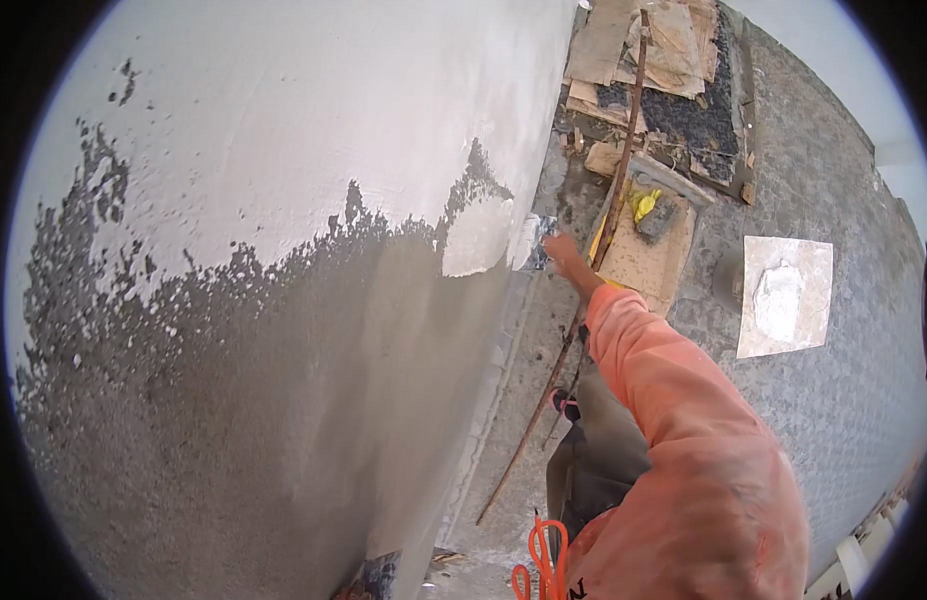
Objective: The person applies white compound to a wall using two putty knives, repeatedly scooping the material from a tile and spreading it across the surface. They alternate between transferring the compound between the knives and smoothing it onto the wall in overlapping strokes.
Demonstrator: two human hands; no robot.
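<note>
My right hand [566,252] reaches forward in an orange sleeve and grips a putty knife [532,240] smeared with white putty. The blade presses flat against the wall [284,330] at the lower edge of the white coat. White putty [314,110] covers the wall's upper part. Below it the grey rough plaster is bare. A fresh smooth white patch [476,238] lies just left of the blade. My left hand is out of view.
A square board [786,296] with a lump of white putty lies on the patterned floor at right. A long rusty rod [584,290] leans along the wall base. Plywood scraps and rubble [664,70] pile up ahead. An orange cord [544,560] hangs near my body.
</note>
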